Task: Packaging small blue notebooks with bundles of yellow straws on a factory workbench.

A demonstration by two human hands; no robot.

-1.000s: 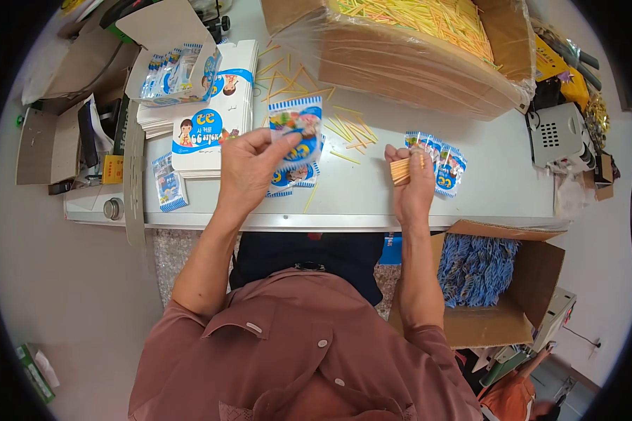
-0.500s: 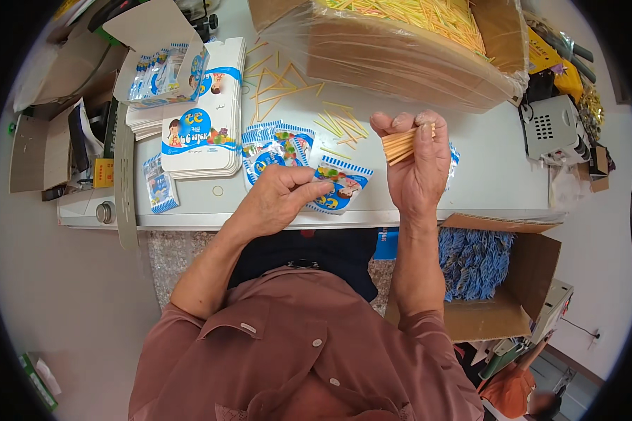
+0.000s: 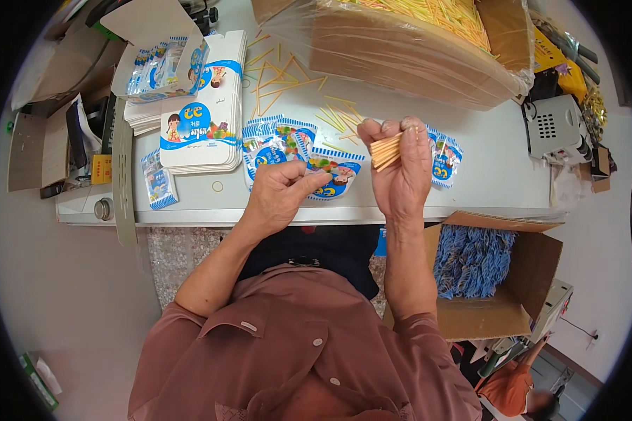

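My left hand (image 3: pixel 277 195) is closed, thumb and forefinger pinching the edge of a blue-and-white packet (image 3: pixel 343 184). Whether this packet is open at the top cannot be made out. Just to its right, my right hand (image 3: pixel 406 175) is raised, its curled fingers around a bundle of thin orange-yellow sticks (image 3: pixel 385 151). More blue-and-white packets (image 3: pixel 277 137) lie in an overlapping pile behind my left hand. Another packet (image 3: pixel 445 158) rests on the table, partly covered by my right hand.
A plastic-lined carton (image 3: pixel 414 59) full of yellow sticks stands at the back. Loose sticks (image 3: pixel 281 78) lie before it. Flat printed cartons (image 3: pixel 200 151) are stacked at left beside an open box of packets (image 3: pixel 160 74). A cardboard box (image 3: pixel 498 319) below right holds blue packets.
My right hand has come left and slightly down with the sticks, closer to the packet, uncovering more of the packet at right. My left hand keeps its pinch, having shifted slightly.
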